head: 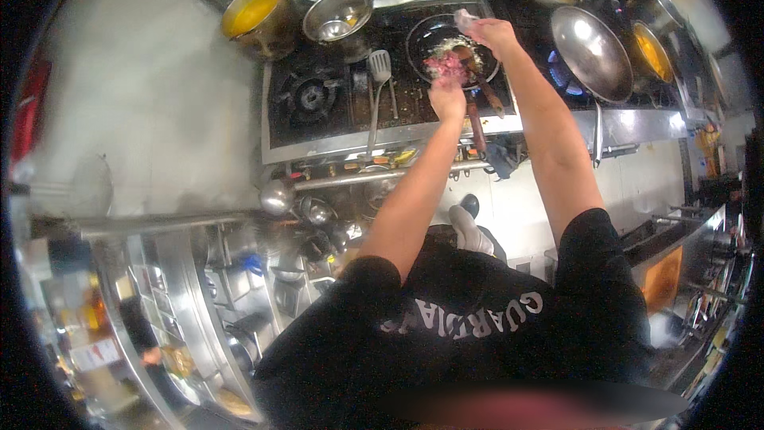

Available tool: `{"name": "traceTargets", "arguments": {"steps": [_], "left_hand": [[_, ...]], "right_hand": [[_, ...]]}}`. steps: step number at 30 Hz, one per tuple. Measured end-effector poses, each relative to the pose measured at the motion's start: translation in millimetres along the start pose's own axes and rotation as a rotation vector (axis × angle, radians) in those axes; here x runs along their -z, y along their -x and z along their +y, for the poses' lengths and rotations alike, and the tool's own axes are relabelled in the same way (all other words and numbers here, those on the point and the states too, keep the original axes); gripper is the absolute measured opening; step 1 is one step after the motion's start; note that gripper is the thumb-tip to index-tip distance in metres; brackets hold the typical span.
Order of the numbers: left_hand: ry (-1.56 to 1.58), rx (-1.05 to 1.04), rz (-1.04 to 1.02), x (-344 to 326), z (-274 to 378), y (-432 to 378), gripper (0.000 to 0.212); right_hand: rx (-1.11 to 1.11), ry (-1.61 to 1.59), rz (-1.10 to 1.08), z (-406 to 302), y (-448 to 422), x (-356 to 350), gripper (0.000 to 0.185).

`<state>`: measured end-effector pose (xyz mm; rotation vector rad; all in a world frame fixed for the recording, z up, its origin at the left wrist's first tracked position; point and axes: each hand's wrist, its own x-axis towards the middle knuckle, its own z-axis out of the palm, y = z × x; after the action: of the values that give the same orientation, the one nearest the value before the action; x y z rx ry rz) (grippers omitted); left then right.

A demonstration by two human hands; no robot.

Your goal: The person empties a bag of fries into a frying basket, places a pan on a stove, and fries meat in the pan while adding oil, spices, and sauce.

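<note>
A black frying pan (422, 36) with a wooden handle rests on the stove in front of me. Pink chopped meat (446, 63) and pale chopped bits (447, 45) lie in it. A wooden spatula (488, 91) slants across the pan's near right rim. Over the near rim, right against the meat, is my left hand (449, 100); its fingertips blur into the meat, so whether they grip any is unclear. At the pan's far right edge my right hand (494, 34) pinches a crumpled piece of clear plastic (464, 20).
A slotted metal turner (379, 67) lies left of the pan, by a bare burner (311, 95). Blue flame burns beneath a tilted wok (591, 54) at right. Pots with yellow contents (256, 12) and a metal strainer (337, 15) stand behind. At lower left another person's hand (151, 356) shows.
</note>
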<state>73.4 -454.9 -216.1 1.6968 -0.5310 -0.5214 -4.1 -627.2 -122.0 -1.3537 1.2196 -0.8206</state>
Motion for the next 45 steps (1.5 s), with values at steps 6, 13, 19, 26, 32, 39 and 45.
{"name": "traceTargets", "arguments": {"steps": [6, 13, 19, 26, 32, 39, 45], "left_hand": [[0.22, -0.032, -0.345, 110.9, -86.3, 56.7, 0.016], [-0.025, 0.22, -0.261, 301.3, -146.8, 99.5, 0.023], [-0.047, 0.24, -0.143, 381.3, -161.0, 132.0, 0.022], [0.013, 0.147, -0.127, 370.2, -179.9, 125.2, 0.015], [-0.019, 0.183, -0.174, 348.7, -125.4, 120.7, 0.021], [-0.042, 0.135, -0.148, 354.0, -123.4, 130.3, 0.02], [0.178, 0.247, -0.308, 324.2, -153.9, 136.6, 0.021]], "right_hand": [[0.148, 0.977, 0.013, -51.9, 26.1, -38.5, 0.075], [0.187, 1.237, -0.054, -44.6, -34.7, -42.4, 0.07], [0.514, 1.375, -0.032, -39.7, -51.3, -46.5, 0.045], [0.402, 1.411, -0.137, -54.7, -54.8, -39.4, 0.052], [0.518, 1.241, -0.287, -72.6, -9.2, -45.2, 0.036], [0.31, 0.329, -0.023, -55.1, -17.9, -20.2, 0.029], [0.529, 0.158, 0.448, 14.9, 131.3, 25.7, 0.023]]}}
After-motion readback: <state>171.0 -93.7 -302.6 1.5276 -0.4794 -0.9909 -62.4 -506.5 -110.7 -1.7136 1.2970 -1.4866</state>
